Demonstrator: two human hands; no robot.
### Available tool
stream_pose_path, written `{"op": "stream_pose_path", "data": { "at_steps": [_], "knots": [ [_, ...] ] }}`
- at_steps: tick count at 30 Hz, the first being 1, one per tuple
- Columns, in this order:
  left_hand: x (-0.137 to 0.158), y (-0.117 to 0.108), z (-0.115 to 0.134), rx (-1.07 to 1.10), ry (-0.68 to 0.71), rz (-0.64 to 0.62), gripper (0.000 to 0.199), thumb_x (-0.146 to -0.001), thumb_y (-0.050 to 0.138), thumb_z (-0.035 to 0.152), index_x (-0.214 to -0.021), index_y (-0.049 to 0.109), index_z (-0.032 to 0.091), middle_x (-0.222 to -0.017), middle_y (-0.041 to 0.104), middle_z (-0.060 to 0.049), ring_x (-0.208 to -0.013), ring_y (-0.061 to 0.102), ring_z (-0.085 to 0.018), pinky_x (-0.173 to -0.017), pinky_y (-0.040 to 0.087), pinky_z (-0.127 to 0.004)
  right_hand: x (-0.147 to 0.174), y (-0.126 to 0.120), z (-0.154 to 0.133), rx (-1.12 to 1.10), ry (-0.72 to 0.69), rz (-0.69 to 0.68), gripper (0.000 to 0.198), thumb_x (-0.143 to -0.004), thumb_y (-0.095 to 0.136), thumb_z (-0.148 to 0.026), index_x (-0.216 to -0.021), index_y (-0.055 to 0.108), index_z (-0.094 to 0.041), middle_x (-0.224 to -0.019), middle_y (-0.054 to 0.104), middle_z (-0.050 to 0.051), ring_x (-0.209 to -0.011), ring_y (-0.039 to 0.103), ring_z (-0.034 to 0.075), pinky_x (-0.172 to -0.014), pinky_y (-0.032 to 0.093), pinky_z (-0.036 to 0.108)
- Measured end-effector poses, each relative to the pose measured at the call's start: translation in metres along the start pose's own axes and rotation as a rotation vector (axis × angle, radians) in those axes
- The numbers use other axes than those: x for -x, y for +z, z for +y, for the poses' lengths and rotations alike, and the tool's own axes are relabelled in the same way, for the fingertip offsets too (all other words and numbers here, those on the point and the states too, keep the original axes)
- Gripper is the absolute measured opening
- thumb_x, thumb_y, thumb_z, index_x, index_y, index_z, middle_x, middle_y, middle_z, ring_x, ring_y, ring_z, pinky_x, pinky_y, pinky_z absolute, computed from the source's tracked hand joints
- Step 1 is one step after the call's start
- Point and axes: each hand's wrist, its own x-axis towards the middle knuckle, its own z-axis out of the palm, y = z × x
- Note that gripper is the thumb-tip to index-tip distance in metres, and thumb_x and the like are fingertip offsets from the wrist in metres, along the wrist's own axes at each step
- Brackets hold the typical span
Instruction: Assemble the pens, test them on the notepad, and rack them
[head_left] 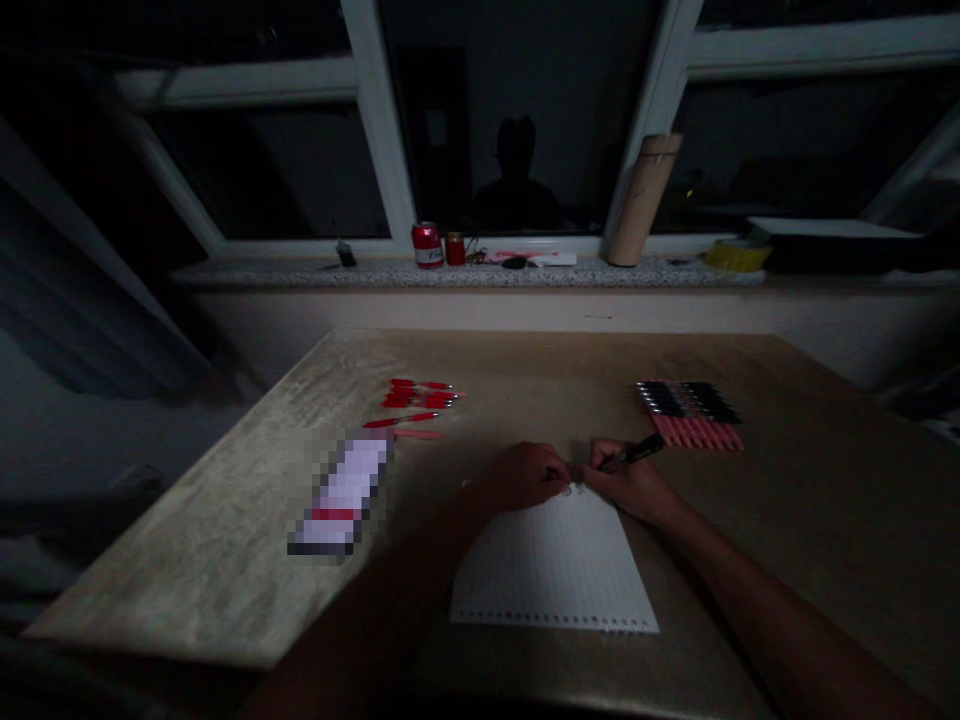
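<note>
A lined spiral notepad (559,565) lies on the table, its row of binding holes along the near edge. My right hand (626,485) is closed around a black pen (637,450) at the pad's far right corner. My left hand (529,475) rests over the far left part of the pad, fingertips pinched close to the right hand. Whatever sits in that pinch is too small and dark to make out. Small curled marks show on the paper's far edge between the hands.
Red pens (420,397) lie at the left, above a pixelated oblong item (345,495). Black pens (686,400) and pink sticks (705,433) form a row at the right. The windowsill holds a red can (427,246), a small jar (455,249), a tall tube (645,200) and yellow tape (736,256).
</note>
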Motion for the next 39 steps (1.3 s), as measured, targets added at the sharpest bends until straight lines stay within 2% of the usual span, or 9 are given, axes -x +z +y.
{"op": "stream_pose_path", "data": {
  "at_steps": [4,11,14,19,23,26,31,35,39],
  "knots": [
    [0.0,-0.002,0.002,-0.002,-0.011,-0.009,0.018,-0.079,0.055,0.023,-0.084,0.07,0.016,-0.08,0.064,-0.003,-0.072,0.057,-0.012,-0.068,0.041,-0.021,0.0,-0.002,0.001,0.008,0.002,-0.029,0.027,-0.068,0.058,-0.026,-0.053,0.036,-0.02,-0.049,0.035,-0.006,-0.047,0.032,0.008,-0.044,0.023,0.021],
    [0.0,-0.001,0.002,0.008,-0.041,-0.012,0.018,-0.079,0.055,0.024,-0.085,0.07,0.017,-0.082,0.064,-0.003,-0.074,0.058,-0.012,-0.071,0.042,-0.022,-0.001,-0.003,0.0,0.004,-0.01,0.015,0.027,-0.069,0.057,-0.027,-0.052,0.038,-0.02,-0.049,0.035,-0.006,-0.047,0.032,0.008,-0.044,0.022,0.021],
    [0.0,0.0,0.001,0.005,-0.032,-0.001,0.018,-0.079,0.055,0.024,-0.084,0.07,0.017,-0.082,0.064,-0.003,-0.074,0.058,-0.012,-0.071,0.042,-0.022,0.0,-0.003,0.0,0.001,-0.006,-0.02,0.027,-0.069,0.057,-0.026,-0.052,0.036,-0.02,-0.048,0.035,-0.006,-0.046,0.032,0.008,-0.043,0.023,0.021],
    [0.0,-0.001,0.002,0.006,-0.023,-0.008,0.017,-0.079,0.055,0.023,-0.084,0.07,0.017,-0.082,0.064,-0.003,-0.075,0.058,-0.012,-0.071,0.042,-0.022,0.0,-0.003,-0.001,0.003,-0.031,0.02,0.026,-0.069,0.056,-0.026,-0.052,0.037,-0.02,-0.049,0.035,-0.006,-0.047,0.032,0.008,-0.043,0.024,0.021],
    [0.0,-0.001,0.001,0.0,-0.015,-0.009,0.017,-0.079,0.055,0.024,-0.083,0.07,0.017,-0.081,0.064,-0.003,-0.074,0.058,-0.012,-0.07,0.041,-0.022,0.0,-0.004,-0.002,-0.001,-0.009,-0.029,0.027,-0.068,0.058,-0.027,-0.052,0.037,-0.02,-0.048,0.037,-0.006,-0.046,0.034,0.008,-0.043,0.025,0.021],
    [0.0,0.0,0.0,-0.009,-0.004,-0.006,0.017,-0.08,0.055,0.024,-0.084,0.069,0.016,-0.082,0.064,-0.003,-0.074,0.058,-0.012,-0.071,0.041,-0.022,0.0,-0.004,-0.002,-0.01,-0.016,-0.002,0.028,-0.068,0.059,-0.027,-0.052,0.036,-0.02,-0.048,0.036,-0.006,-0.047,0.034,0.008,-0.044,0.025,0.021],
    [0.002,-0.001,0.005,-0.114,0.033,0.04,0.017,-0.081,0.053,0.028,-0.084,0.064,0.016,-0.085,0.062,-0.004,-0.078,0.056,-0.014,-0.073,0.041,-0.024,-0.001,-0.002,-0.006,-0.031,0.006,0.059,0.031,-0.069,0.066,-0.038,-0.055,0.046,-0.018,-0.05,0.042,-0.005,-0.047,0.035,0.008,-0.044,0.025,0.021],
    [0.002,-0.004,0.009,-0.119,0.048,0.08,0.024,-0.085,0.051,0.036,-0.084,0.061,0.015,-0.081,0.059,-0.004,-0.076,0.054,-0.013,-0.071,0.04,-0.024,0.001,0.0,-0.011,-0.088,0.044,0.012,0.034,-0.067,0.068,-0.047,-0.061,0.053,-0.017,-0.054,0.05,-0.003,-0.048,0.04,0.009,-0.044,0.027,0.021],
    [0.002,-0.006,0.01,-0.086,0.046,0.082,0.028,-0.089,0.045,0.036,-0.084,0.062,0.016,-0.081,0.059,-0.003,-0.076,0.054,-0.013,-0.071,0.04,-0.024,0.0,-0.003,-0.005,-0.183,0.107,-0.002,0.036,-0.069,0.067,-0.052,-0.07,0.058,-0.017,-0.055,0.055,-0.001,-0.048,0.046,0.011,-0.045,0.031,0.022]
  ]
}}
